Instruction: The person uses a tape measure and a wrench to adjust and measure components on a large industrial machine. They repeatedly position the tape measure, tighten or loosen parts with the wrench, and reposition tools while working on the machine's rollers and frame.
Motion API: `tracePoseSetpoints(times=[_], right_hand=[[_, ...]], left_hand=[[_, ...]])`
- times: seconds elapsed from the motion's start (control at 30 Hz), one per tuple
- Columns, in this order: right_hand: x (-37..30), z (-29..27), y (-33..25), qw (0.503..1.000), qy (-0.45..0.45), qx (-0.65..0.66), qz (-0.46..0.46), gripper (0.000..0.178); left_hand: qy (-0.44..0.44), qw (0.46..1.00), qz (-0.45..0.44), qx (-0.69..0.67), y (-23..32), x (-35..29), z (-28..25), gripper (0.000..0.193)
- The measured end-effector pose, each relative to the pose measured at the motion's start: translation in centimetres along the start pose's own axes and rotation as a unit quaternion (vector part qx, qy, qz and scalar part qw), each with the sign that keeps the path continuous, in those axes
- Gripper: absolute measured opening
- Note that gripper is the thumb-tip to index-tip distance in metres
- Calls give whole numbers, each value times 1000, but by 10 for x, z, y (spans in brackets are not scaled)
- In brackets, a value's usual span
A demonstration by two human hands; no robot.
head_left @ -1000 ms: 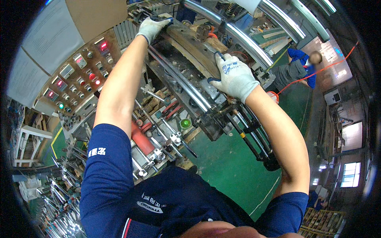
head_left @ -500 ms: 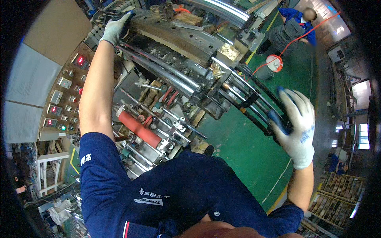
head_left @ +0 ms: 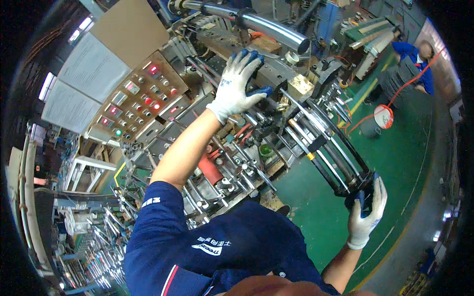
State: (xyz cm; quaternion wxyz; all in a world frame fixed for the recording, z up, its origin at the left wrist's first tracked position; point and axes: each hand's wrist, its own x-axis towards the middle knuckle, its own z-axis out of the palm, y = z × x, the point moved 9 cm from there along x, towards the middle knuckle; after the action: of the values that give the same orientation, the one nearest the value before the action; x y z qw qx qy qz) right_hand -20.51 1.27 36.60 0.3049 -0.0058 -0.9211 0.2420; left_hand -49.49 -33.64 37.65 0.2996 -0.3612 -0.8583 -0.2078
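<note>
Fingers (head_left: 240, 63) of the left hand (head_left: 233, 91), in a white knit glove with blue-coated tips, are spread wide with the thumb held out, above a long dark steel beam (head_left: 277, 74); they have hold of nothing visible, and whether they touch the metal cannot be told. The right hand (head_left: 364, 217), gloved alike, has its fingers half curled and its thumb apart at a round black end piece (head_left: 350, 200); whether it grips that piece or only rests there is unclear.

The end piece caps a slender frame of parallel black and chrome metal rods (head_left: 316, 144), which juts from the beam's right end over a smooth green floor (head_left: 306, 197). Its long axis slants toward the lower right, the capped end nearest the right hand. The flat-topped, pitted beam slants the same way, less steeply, with a rough yellowish block (head_left: 301, 84) at its right end.

Past the beam's far edge, a mirror-bright steel cylinder (head_left: 276, 30) points rightward and slightly down. Near its close edge lies a matte red cylinder (head_left: 211, 170) among shiny rods and clamps (head_left: 253, 163).
</note>
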Motion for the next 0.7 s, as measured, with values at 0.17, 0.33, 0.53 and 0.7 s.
tracePoseSetpoints(times=[0.17, 0.33, 0.53, 0.7], right_hand=[[0, 21, 24, 980, 14, 193, 35, 69], [0, 26, 34, 963, 39, 263, 32, 70], [-4, 29, 32, 942, 27, 333, -16, 69], [-26, 37, 67, 886, 76, 453, 62, 82]], left_hand=[[9, 999, 0, 38, -8, -12, -12, 82], [-22, 986, -48, 159, 14, -16, -20, 72], [147, 944, -273, -112, 75, -146, -32, 54], [69, 866, -483, -111, 125, -331, 5, 56]])
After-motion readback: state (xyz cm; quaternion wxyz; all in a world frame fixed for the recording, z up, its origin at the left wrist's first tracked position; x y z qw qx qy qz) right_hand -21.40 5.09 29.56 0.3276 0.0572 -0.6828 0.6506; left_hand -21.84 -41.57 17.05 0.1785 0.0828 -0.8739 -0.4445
